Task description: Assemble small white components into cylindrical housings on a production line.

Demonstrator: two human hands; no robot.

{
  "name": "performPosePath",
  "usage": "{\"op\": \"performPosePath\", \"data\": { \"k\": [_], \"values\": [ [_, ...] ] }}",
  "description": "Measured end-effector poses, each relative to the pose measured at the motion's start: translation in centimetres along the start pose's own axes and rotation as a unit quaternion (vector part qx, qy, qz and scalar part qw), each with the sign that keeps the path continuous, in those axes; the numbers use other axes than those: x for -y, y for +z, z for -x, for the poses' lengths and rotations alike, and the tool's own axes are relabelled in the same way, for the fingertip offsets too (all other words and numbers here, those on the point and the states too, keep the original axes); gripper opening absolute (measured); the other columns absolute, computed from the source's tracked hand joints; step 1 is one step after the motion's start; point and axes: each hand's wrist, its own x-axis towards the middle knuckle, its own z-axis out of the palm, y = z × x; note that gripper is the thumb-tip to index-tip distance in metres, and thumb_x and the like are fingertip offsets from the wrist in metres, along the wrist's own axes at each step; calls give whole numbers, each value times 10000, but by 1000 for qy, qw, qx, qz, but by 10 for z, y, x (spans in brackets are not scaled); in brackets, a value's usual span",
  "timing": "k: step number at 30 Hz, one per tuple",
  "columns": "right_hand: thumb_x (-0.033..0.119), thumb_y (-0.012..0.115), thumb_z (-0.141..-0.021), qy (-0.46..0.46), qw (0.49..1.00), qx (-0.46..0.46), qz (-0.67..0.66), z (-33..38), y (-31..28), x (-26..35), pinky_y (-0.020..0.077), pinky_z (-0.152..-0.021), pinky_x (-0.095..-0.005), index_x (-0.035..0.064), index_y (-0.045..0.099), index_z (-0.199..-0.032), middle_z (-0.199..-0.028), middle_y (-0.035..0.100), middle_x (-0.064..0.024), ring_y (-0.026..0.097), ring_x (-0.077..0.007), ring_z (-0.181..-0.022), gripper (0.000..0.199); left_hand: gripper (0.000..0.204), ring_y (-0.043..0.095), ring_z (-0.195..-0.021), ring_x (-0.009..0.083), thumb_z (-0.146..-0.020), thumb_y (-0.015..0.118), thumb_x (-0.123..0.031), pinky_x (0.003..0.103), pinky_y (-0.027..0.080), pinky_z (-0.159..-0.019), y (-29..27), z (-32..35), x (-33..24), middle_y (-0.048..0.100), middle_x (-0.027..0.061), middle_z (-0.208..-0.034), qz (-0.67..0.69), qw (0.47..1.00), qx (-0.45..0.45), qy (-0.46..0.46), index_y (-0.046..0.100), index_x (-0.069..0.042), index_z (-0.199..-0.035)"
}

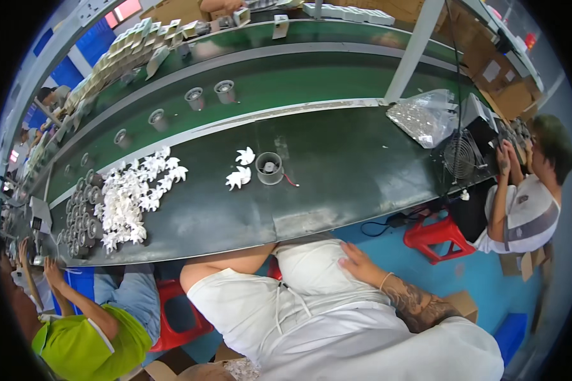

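My right hand point(360, 263) lies flat on the thigh of my white shorts point(311, 263), fingers stretched out and holding nothing. My left hand is out of view; only a bit of skin, perhaps that arm, shows at the lower edge. On the dark green worktable point(216, 216) in front of me stands a round grey fan housing point(270, 170) with a hub inside and a red wire trailing right. Beside it on the left lie two loose white fan blade wheels, one farther point(245, 156) and one nearer point(238, 178). Neither hand touches these parts.
A heap of white blade wheels point(124, 206) and stacked grey housings point(79, 219) cover the table's left. Several housings point(224, 92) stand on the green conveyor point(286, 79). A parts bag point(422, 120) and wire-guarded fan point(461, 155) sit right. Co-workers sit left point(95, 324) and right point(527, 203).
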Motion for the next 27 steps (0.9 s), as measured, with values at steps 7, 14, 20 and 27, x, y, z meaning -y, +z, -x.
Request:
{"op": "performPosePath", "data": {
  "k": [7,14,20,27],
  "values": [
    [313,522,-988,14,948,23,-317,34,30,-129,434,-1035,-385,16,561,-1326,-1267,637,-153,601,-267,-1159,452,815,237,-1453,408,-853,610,-83,444,177,-1198,-28,248,-168,242,293,-1554,-573,389,96,-714,165,86,-1516],
    [288,539,-983,76,945,34,-315,60,7,-177,419,-1052,-402,15,551,-1329,-1305,601,-170,578,-281,-1190,441,701,321,-1402,360,-941,535,-155,386,233,-1165,15,272,-202,320,279,-1516,-535,318,-170,-764,204,71,-1515],
    [263,557,-978,94,936,33,-338,54,-7,-243,403,-1070,-419,14,541,-1333,-1343,565,-186,555,-294,-1221,434,817,400,-1334,374,-902,659,-243,406,313,-1118,27,261,-206,377,301,-1455,-557,274,-164,-767,205,96,-1490],
    [233,577,-972,124,928,83,-342,-38,-29,-161,386,-1091,-438,13,530,-1338,-1387,523,-206,528,-309,-1258,430,823,500,-1235,323,-945,632,-244,371,385,-1054,25,282,-222,441,276,-1419,-565,334,-99,-748,139,68,-1525]
  ]
}}
